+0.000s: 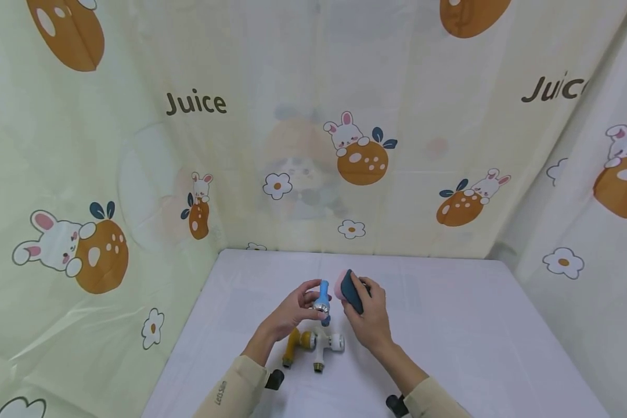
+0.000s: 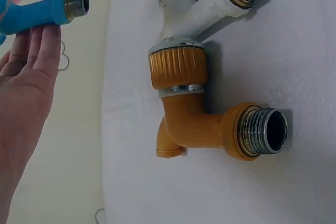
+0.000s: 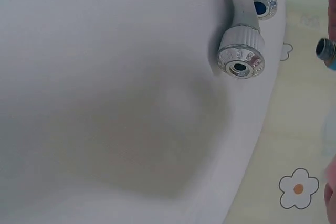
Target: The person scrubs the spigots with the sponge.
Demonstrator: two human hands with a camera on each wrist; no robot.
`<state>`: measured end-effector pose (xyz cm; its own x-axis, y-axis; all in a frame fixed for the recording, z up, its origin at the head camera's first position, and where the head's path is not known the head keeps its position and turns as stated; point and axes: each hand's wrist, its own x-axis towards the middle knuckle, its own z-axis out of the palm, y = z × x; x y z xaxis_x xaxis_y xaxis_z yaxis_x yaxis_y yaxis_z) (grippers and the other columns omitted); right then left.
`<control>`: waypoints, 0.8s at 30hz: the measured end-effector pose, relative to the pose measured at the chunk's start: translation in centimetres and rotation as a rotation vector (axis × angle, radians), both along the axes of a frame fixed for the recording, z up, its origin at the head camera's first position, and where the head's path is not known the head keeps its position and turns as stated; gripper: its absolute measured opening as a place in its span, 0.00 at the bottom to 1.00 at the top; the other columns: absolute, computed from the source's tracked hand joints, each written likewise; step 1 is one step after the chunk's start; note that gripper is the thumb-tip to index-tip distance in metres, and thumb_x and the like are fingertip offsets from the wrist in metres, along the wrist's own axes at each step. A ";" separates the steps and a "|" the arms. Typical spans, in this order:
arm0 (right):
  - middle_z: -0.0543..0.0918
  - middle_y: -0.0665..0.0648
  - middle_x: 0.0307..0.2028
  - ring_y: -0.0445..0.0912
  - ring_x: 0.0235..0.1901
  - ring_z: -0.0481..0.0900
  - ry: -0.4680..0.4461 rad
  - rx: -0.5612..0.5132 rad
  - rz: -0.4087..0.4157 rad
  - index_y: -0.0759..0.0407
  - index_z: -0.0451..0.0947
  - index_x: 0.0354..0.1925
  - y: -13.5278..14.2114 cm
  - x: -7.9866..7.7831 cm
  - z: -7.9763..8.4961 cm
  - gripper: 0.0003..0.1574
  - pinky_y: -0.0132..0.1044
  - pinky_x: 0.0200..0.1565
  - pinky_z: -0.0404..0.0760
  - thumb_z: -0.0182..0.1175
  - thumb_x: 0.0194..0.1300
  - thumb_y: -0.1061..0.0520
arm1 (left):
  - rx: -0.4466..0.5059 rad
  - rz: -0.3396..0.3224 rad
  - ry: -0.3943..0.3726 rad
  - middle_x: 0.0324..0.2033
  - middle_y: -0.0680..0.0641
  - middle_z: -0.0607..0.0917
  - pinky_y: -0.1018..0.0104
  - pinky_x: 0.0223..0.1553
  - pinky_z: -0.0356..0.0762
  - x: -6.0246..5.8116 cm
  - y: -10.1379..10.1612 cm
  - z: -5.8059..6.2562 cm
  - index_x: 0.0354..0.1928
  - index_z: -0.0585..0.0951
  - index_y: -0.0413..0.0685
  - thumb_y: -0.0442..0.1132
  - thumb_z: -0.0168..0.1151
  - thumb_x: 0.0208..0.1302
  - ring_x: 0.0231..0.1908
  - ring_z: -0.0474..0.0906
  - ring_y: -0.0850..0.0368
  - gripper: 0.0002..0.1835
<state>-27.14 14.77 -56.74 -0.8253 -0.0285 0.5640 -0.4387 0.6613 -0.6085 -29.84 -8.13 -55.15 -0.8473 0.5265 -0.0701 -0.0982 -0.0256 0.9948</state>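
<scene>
My left hand (image 1: 291, 310) holds a blue plastic tap (image 1: 323, 297) with a threaded metal end, raised above the table. In the left wrist view its fingers lie along the underside of the blue tap (image 2: 37, 15). A dark blue and pink sponge (image 1: 352, 293) is gripped in my right hand (image 1: 371, 318), pink side toward the tap, with a small gap between them. Below the hands, a yellow-orange tap (image 2: 191, 121) and a white tap (image 2: 178, 17) lie side by side on the table. Only the edge of my right hand (image 3: 331, 203) shows in the right wrist view.
A white-covered table (image 1: 449, 325) spreads under both hands. Behind and beside it hangs a cream curtain (image 1: 292, 69) printed with rabbits, oranges and flowers. Black wrist devices (image 1: 274, 379) sit by the sleeves. A soft shadow falls on the cloth in the right wrist view.
</scene>
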 end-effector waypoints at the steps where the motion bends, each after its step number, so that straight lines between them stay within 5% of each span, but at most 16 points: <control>1: 0.71 0.64 0.68 0.59 0.63 0.69 -0.016 -0.013 0.027 0.50 0.69 0.76 0.0 0.1 0.0 0.42 0.60 0.57 0.80 0.68 0.66 0.57 | 0.017 0.003 -0.004 0.68 0.39 0.78 0.53 0.68 0.75 0.0 0.0 0.0 0.79 0.61 0.59 0.32 0.72 0.63 0.62 0.80 0.51 0.45; 11: 0.74 0.57 0.66 0.52 0.63 0.72 0.024 -0.001 0.246 0.52 0.71 0.74 -0.7 1.0 -0.2 0.40 0.56 0.57 0.83 0.66 0.65 0.59 | 0.041 0.034 0.050 0.65 0.42 0.72 0.54 0.61 0.82 -0.2 0.1 0.2 0.75 0.65 0.66 0.26 0.75 0.57 0.64 0.79 0.48 0.48; 17: 0.74 0.60 0.65 0.55 0.61 0.71 0.014 0.043 0.204 0.53 0.71 0.74 -0.9 0.9 -0.1 0.38 0.56 0.55 0.82 0.64 0.67 0.58 | -0.034 0.047 0.094 0.65 0.46 0.81 0.57 0.63 0.80 -0.2 0.1 0.1 0.75 0.67 0.66 0.27 0.79 0.53 0.65 0.80 0.48 0.50; 24: 0.77 0.66 0.63 0.59 0.57 0.73 -0.010 0.111 0.098 0.57 0.73 0.73 -1.2 0.6 -0.1 0.35 0.56 0.52 0.80 0.62 0.69 0.56 | -0.083 0.055 0.092 0.66 0.44 0.76 0.56 0.57 0.84 0.2 0.5 0.4 0.75 0.68 0.68 0.25 0.79 0.52 0.66 0.79 0.44 0.52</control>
<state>-26.58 13.56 -56.80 -0.8208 -0.1712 0.5450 -0.4992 0.6788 -0.5386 -29.69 -7.67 -54.71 -0.8793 0.4751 -0.0317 -0.0068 0.0540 0.9985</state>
